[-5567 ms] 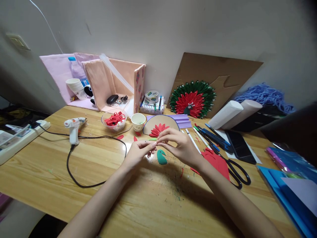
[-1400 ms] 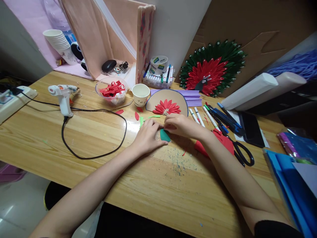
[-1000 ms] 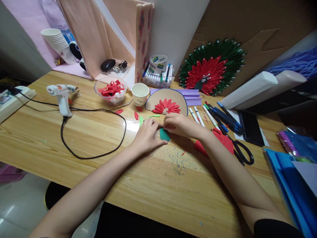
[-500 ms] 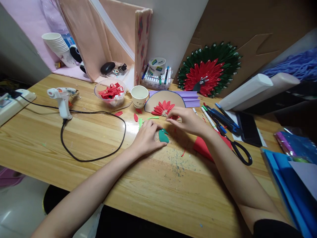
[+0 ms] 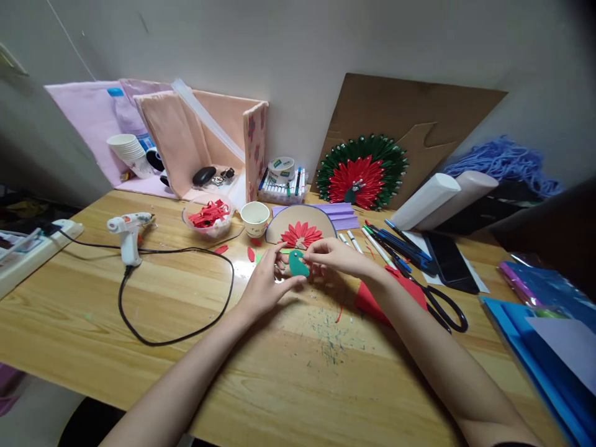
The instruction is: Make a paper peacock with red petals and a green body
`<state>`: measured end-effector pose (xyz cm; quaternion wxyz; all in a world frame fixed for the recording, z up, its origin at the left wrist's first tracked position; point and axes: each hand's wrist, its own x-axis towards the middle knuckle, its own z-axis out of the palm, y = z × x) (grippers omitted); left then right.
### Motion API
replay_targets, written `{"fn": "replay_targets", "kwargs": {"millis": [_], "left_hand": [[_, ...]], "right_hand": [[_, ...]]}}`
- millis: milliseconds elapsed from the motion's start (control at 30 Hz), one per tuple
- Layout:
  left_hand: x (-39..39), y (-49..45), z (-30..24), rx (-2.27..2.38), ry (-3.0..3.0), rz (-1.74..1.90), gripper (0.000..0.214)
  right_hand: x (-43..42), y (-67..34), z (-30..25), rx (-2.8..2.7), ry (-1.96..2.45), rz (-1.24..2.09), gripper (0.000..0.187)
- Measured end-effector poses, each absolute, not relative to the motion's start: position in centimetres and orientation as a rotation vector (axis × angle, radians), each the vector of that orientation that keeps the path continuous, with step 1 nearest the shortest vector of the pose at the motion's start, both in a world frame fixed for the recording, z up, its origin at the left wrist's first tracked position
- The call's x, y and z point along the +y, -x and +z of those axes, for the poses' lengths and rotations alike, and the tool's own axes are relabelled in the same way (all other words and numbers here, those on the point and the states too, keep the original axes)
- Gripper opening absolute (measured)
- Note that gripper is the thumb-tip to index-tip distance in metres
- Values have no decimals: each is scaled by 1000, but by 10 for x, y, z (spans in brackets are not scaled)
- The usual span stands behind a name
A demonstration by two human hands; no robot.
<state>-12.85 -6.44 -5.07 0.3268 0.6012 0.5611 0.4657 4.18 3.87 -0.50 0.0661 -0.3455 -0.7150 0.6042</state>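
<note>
A small teal bird-shaped cutout (image 5: 297, 263) is held up just above the wooden table (image 5: 139, 310) between both hands. My left hand (image 5: 265, 284) pinches its lower left edge with thumb and fingers. My right hand (image 5: 336, 257) pinches its upper right side, fingers curled together. Just behind them lies a tan half-round card (image 5: 300, 227) with red paper petals (image 5: 300, 235) fanned on it.
A glue gun (image 5: 128, 228) with a looping black cable (image 5: 177, 298) stands at left. A bowl of red scraps (image 5: 208, 218), a paper cup (image 5: 254, 218), markers (image 5: 377, 245), scissors (image 5: 442, 308), a phone (image 5: 447, 263), red paper (image 5: 372, 298) and blue folders (image 5: 544, 335) surround the hands. A finished red-green fan (image 5: 362, 178) leans on cardboard.
The teal cutout lay on the table under my left hand; now both hands hold it lifted. My right hand came back from the red petals. The camera tilted up.
</note>
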Motion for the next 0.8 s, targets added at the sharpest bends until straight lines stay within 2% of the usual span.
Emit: {"fn": "replay_targets", "kwargs": {"millis": [100,233,467,800], "left_hand": [[-58,132,-52,1379,-1383,1207,39],[-52,135,-53,1311,-1130,1220,46],[-55,136,-49,1297,-1112,1149,33],[-51,147,-47,1387,-1040,1222,35]], "right_hand": [[37,-41,-2,-2177,998,1829,26],[32,-39,0,-2240,976,1822,22],[24,-37,1,-2426,954,1728,16],[28,-39,7,-2426,992,1741,17]]}}
